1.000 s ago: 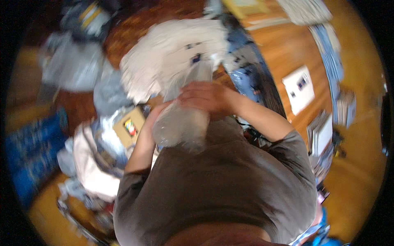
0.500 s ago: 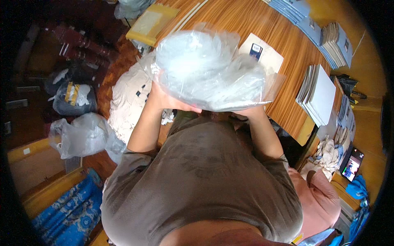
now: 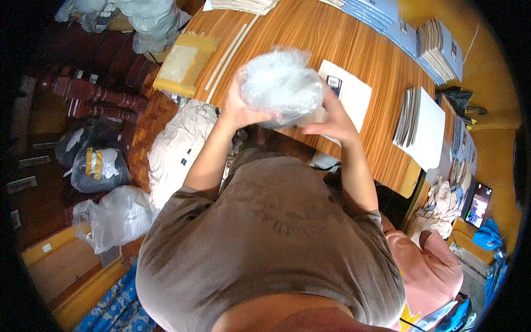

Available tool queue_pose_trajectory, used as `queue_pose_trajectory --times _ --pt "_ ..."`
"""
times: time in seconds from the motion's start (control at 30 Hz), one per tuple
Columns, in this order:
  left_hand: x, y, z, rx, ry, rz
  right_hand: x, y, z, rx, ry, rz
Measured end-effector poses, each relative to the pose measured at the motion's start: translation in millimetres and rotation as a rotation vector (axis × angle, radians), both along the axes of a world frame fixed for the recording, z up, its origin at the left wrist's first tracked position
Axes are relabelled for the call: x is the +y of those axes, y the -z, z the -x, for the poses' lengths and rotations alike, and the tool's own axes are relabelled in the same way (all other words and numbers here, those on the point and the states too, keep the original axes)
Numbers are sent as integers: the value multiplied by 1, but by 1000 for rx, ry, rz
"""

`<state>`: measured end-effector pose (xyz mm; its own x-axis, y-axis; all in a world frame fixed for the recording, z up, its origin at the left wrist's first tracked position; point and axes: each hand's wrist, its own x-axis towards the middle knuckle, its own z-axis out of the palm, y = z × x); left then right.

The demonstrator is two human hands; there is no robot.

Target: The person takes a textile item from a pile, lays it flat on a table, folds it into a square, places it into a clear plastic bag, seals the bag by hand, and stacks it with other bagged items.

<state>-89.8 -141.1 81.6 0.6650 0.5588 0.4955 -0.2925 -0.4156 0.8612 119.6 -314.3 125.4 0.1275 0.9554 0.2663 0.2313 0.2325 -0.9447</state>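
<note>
A crumpled bundle of clear plastic bags (image 3: 282, 86) is up in front of me, above the near edge of the wooden table. My left hand (image 3: 243, 108) is wrapped round its left side, thumb towards the lower edge. My right hand (image 3: 336, 119) presses its fingers against the bundle's right side, with the thumb standing apart below. Just beyond the right hand, a flat white folded piece (image 3: 354, 97) with a small dark blue label lies on the table (image 3: 298, 30).
Stacks of white packs (image 3: 423, 127) and blue packs (image 3: 401, 36) line the table's right and far sides. Two pale strips (image 3: 229, 58) lie near a taped yellow-brown piece (image 3: 185, 63). Left on the floor are a pale cloth heap (image 3: 180, 149) and plastic bags (image 3: 113, 216). Someone in pink (image 3: 426, 265) is at right.
The plastic bundle has been squeezed from a wide, spread shape into a smaller lump. My right hand has come up onto its side, and more of the table shows.
</note>
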Motion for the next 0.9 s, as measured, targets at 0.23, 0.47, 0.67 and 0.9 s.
queue_pose_trajectory --times 0.23,0.47,0.67,0.9 --pt "27 -48 -6 -77 70 -127 54 -107 -11 -600 323 -14" --pt "85 -108 -26 17 225 -646 78 -124 1 -994 299 -19" --pt "107 -117 -29 126 322 -657 81 -149 22 -821 456 -101" --pt "136 -93 -50 33 634 -436 98 -185 16 -888 518 -305"
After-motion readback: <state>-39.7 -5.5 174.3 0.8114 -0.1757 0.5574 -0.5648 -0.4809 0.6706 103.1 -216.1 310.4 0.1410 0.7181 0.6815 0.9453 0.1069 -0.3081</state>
